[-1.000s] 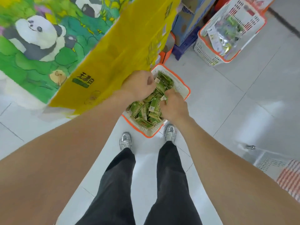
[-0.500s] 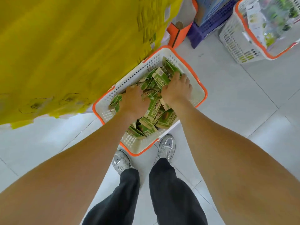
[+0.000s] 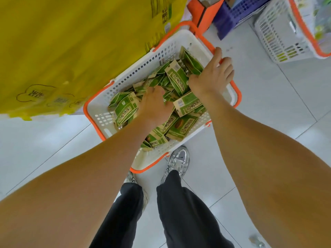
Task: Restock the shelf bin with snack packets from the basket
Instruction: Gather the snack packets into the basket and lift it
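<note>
Your basket is smooth white perforated plastic with a glossy orange rim. Inside it, the snack packets look like matt printed paper, green with kraft-brown edges. Under it, pale floor tiles shine, smooth and glazed. Left of it, the yellow wrap is thin crinkled plastic film. Just nearer you than it, your shoe gleams silver and your trousers are dark matt cloth.

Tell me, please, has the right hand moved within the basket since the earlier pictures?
Yes. The right hand has shifted from the middle of the snack packets towards the far orange rim of the basket, which its fingertips now reach.
</note>
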The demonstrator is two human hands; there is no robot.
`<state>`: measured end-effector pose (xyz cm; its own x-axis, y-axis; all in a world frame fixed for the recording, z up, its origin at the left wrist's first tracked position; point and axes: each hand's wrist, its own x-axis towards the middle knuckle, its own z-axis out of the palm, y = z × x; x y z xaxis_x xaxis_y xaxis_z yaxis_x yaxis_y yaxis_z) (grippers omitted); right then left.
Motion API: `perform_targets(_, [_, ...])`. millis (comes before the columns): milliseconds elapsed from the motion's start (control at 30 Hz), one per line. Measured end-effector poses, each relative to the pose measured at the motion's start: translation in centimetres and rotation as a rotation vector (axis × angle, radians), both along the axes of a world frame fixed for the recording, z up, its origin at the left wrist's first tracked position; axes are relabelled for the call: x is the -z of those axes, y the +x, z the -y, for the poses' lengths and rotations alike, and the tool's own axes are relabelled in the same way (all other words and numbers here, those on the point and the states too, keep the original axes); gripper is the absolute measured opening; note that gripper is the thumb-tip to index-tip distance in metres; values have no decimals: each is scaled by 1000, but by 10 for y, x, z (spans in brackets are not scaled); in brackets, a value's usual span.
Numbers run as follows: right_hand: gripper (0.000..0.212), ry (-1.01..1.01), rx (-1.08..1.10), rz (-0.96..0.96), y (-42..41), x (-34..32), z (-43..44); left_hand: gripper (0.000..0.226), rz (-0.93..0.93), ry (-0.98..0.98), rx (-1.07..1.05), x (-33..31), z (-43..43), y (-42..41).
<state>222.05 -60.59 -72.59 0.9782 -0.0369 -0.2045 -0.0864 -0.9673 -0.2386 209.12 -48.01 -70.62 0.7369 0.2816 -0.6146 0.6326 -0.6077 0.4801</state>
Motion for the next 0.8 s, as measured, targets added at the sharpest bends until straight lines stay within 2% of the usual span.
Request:
perform_targets(100, [79, -52, 25, 218, -29, -28, -15, 47, -10, -6, -3, -16, 5, -5])
perform_targets(167, [70, -51, -3, 245, -53, -48, -25, 50, -30, -12, -15, -26, 3, -12])
perform_targets(267, [66, 24, -85, 153, -93, -73, -41, 52, -118, 11, -77, -40, -9, -31])
perform_targets(367, [45, 190, -185, 19, -125, -76, -52, 53, -232, 68, -142, -41, -27, -57])
perform_targets(433, [37, 219, -215, -47, -133, -68, -52, 57, -300, 82, -195, -36, -39, -74])
perform_targets(533, [53, 112, -190, -26, -126, -53, -44, 73, -420, 97, -267, -25, -50, -96])
perform_targets(633, [73, 27, -218, -82, -117, -47, -48, 88, -518, 98, -392, -13, -47, -111])
perform_targets(700, [69, 48, -356, -205, -122, -41, -57, 93, -579, 81, -445, -3, -46, -116])
perform_targets(800, [42, 174, -486, -518, -139, -28, -63, 93, -640, 0, -493, 11, -45, -120])
